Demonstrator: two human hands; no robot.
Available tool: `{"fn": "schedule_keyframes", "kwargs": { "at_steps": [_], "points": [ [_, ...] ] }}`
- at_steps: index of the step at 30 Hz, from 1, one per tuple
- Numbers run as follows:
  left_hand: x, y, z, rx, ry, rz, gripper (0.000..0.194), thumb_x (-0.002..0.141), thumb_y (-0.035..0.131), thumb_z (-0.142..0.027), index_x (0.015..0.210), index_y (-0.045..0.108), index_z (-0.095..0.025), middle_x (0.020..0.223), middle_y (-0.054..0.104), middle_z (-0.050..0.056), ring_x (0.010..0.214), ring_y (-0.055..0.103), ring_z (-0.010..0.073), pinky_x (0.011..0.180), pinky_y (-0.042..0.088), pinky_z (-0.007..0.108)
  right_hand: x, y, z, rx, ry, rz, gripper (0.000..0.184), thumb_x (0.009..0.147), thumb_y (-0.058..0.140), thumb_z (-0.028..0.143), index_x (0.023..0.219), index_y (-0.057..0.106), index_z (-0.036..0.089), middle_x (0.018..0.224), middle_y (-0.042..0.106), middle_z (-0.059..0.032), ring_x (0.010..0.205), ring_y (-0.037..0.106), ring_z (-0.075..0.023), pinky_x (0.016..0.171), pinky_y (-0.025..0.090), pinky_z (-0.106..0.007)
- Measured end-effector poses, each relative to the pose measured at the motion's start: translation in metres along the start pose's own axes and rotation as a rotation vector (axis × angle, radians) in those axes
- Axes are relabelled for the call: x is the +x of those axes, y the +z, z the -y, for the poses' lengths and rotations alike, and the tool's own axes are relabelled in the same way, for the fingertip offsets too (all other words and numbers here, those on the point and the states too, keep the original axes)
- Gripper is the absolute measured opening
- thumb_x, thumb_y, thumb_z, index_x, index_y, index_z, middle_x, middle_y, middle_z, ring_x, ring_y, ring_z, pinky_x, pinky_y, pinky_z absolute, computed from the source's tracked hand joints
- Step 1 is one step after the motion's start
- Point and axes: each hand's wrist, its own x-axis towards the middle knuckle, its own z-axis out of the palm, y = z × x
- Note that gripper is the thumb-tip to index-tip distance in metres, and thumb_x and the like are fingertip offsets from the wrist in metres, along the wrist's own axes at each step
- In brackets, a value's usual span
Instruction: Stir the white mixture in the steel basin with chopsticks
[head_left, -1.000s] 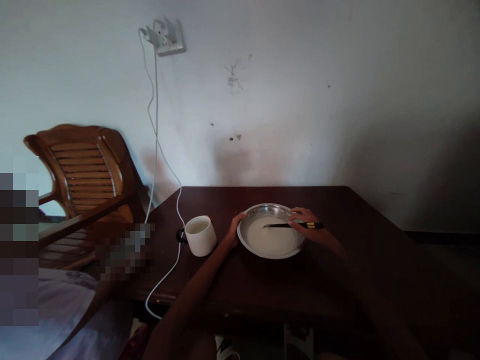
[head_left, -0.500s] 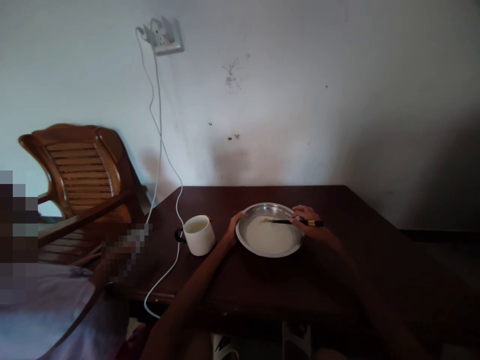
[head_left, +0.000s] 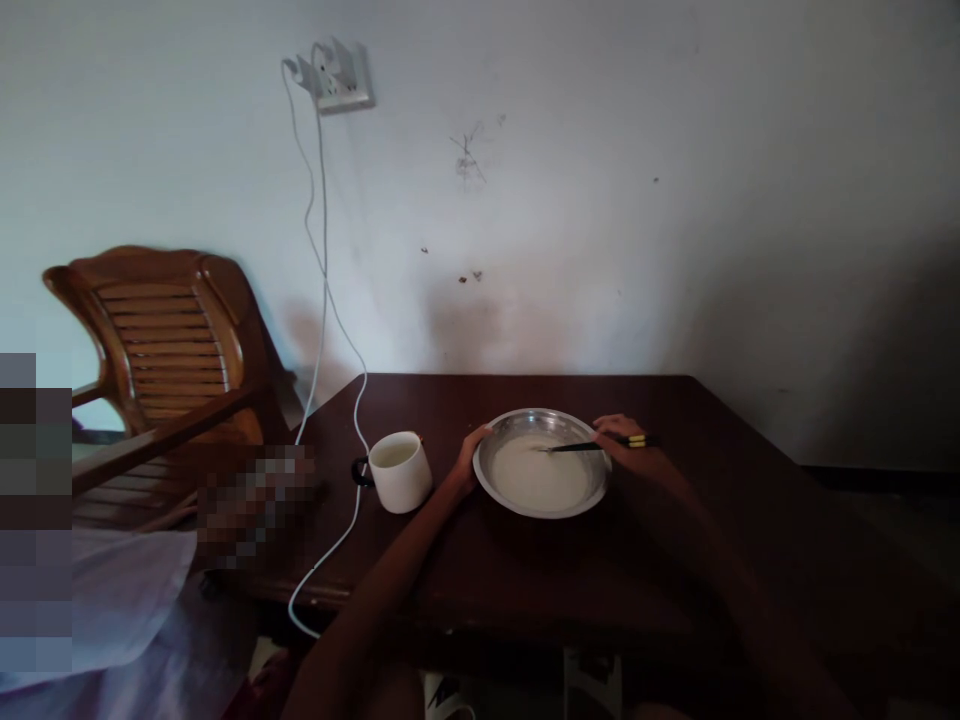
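Note:
A shiny metal bowl point(head_left: 489, 487) stands on the dark table, holding a smooth off-white batter point(head_left: 541, 478). My left hand point(head_left: 472, 458) grips the bowl's left rim, fingers on the outer side. At the right rim, my right hand point(head_left: 624, 440) is closed round black chopsticks point(head_left: 574, 447) with gold bands near their upper end. Their tips dip into the batter near the middle of the bowl. Left of my left hand is a white mug point(head_left: 403, 483) with a black handle, containing a pale liquid.
White cables point(head_left: 323, 300) run from a wall socket point(head_left: 345, 80) down across the left of the table point(head_left: 720, 520), behind the mug. A wooden armchair point(head_left: 169, 330) stands at the left, where another person's pale clothing point(head_left: 135, 610) shows. The wall point(head_left: 562, 250) borders the table's far edge.
My right hand has shifted slightly right, drawing the chopsticks with it; their tips have moved a little in the batter. My left hand keeps its hold on the bowl.

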Motion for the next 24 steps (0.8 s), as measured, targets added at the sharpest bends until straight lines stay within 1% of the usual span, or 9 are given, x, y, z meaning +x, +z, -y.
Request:
{"fn": "schedule_keyframes", "kwargs": {
  "at_steps": [4, 7, 9, 11, 14, 16, 18, 21, 24],
  "points": [
    [-0.001, 0.0, 0.0, -0.013, 0.003, 0.01, 0.039, 0.064, 0.074, -0.044, 0.088, 0.076, -0.013, 0.079, 0.076, 0.009, 0.089, 0.068, 0.0302, 0.078, 0.048, 0.034, -0.01, -0.027, -0.003, 0.069, -0.002, 0.173, 0.042, 0.085, 0.056, 0.062, 0.078, 0.073, 0.024, 0.105, 0.072, -0.0098, 0.101, 0.067, -0.0272, 0.095, 0.053, -0.044],
    [-0.001, 0.0, 0.0, -0.003, -0.015, 0.016, 0.04, 0.063, 0.074, -0.045, 0.086, 0.076, -0.013, 0.075, 0.075, 0.009, 0.085, 0.069, 0.0308, 0.074, 0.048, 0.035, -0.014, -0.007, 0.018, 0.079, -0.079, 0.278, 0.039, 0.088, 0.055, 0.06, 0.088, 0.075, 0.026, 0.115, 0.07, -0.0086, 0.108, 0.067, -0.0257, 0.098, 0.053, -0.042],
    [0.0, -0.001, 0.0, 0.014, -0.014, 0.013, 0.042, 0.063, 0.074, -0.047, 0.087, 0.076, -0.013, 0.071, 0.074, 0.009, 0.082, 0.069, 0.0308, 0.072, 0.048, 0.035, -0.01, 0.011, 0.025, 0.033, -0.122, 0.246, 0.039, 0.088, 0.055, 0.059, 0.088, 0.075, 0.026, 0.116, 0.07, -0.0087, 0.113, 0.065, -0.0269, 0.103, 0.05, -0.045],
    [0.001, -0.002, 0.0, 0.021, -0.009, 0.006, 0.043, 0.063, 0.073, -0.047, 0.088, 0.076, -0.013, 0.069, 0.074, 0.008, 0.08, 0.069, 0.0303, 0.072, 0.048, 0.035, -0.004, 0.015, 0.019, -0.059, -0.105, 0.118, 0.042, 0.088, 0.053, 0.061, 0.084, 0.075, 0.026, 0.115, 0.071, -0.0103, 0.115, 0.064, -0.0299, 0.105, 0.047, -0.051],
    [0.0, 0.0, 0.0, 0.003, -0.01, 0.012, 0.042, 0.062, 0.073, -0.045, 0.087, 0.076, -0.013, 0.073, 0.075, 0.008, 0.086, 0.069, 0.0311, 0.075, 0.049, 0.035, -0.005, -0.01, -0.002, -0.152, -0.035, -0.015, 0.048, 0.086, 0.05, 0.067, 0.079, 0.074, 0.026, 0.108, 0.072, -0.0113, 0.115, 0.063, -0.0333, 0.106, 0.045, -0.056],
    [-0.001, 0.002, -0.001, -0.015, -0.002, 0.022, 0.041, 0.062, 0.073, -0.043, 0.089, 0.076, -0.013, 0.079, 0.076, 0.009, 0.091, 0.069, 0.0317, 0.078, 0.049, 0.035, -0.011, -0.03, -0.008, -0.107, -0.023, 0.066, 0.051, 0.086, 0.05, 0.07, 0.083, 0.075, 0.026, 0.11, 0.072, -0.0102, 0.111, 0.065, -0.0313, 0.105, 0.047, -0.053],
    [-0.002, 0.003, -0.001, -0.016, 0.011, 0.031, 0.042, 0.062, 0.073, -0.042, 0.091, 0.076, -0.013, 0.083, 0.077, 0.01, 0.093, 0.069, 0.0323, 0.08, 0.049, 0.036, -0.018, -0.034, -0.001, -0.044, -0.047, 0.194, 0.051, 0.085, 0.052, 0.072, 0.086, 0.075, 0.027, 0.116, 0.071, -0.0092, 0.113, 0.065, -0.0295, 0.106, 0.048, -0.049],
    [-0.002, 0.003, -0.001, 0.002, 0.029, 0.028, 0.044, 0.063, 0.074, -0.045, 0.092, 0.076, -0.012, 0.082, 0.077, 0.01, 0.093, 0.068, 0.033, 0.079, 0.048, 0.036, -0.02, -0.009, 0.022, 0.029, -0.118, 0.356, 0.044, 0.089, 0.052, 0.066, 0.092, 0.075, 0.028, 0.121, 0.07, -0.0069, 0.116, 0.064, -0.0262, 0.105, 0.05, -0.045],
    [0.0, 0.0, 0.0, 0.012, 0.026, 0.011, 0.043, 0.062, 0.074, -0.045, 0.091, 0.076, -0.013, 0.079, 0.076, 0.009, 0.089, 0.068, 0.0319, 0.077, 0.048, 0.035, -0.011, 0.015, 0.028, -0.048, -0.135, 0.234, 0.043, 0.091, 0.05, 0.061, 0.092, 0.075, 0.027, 0.12, 0.07, -0.0084, 0.122, 0.06, -0.0287, 0.109, 0.044, -0.051]
  ]
}}
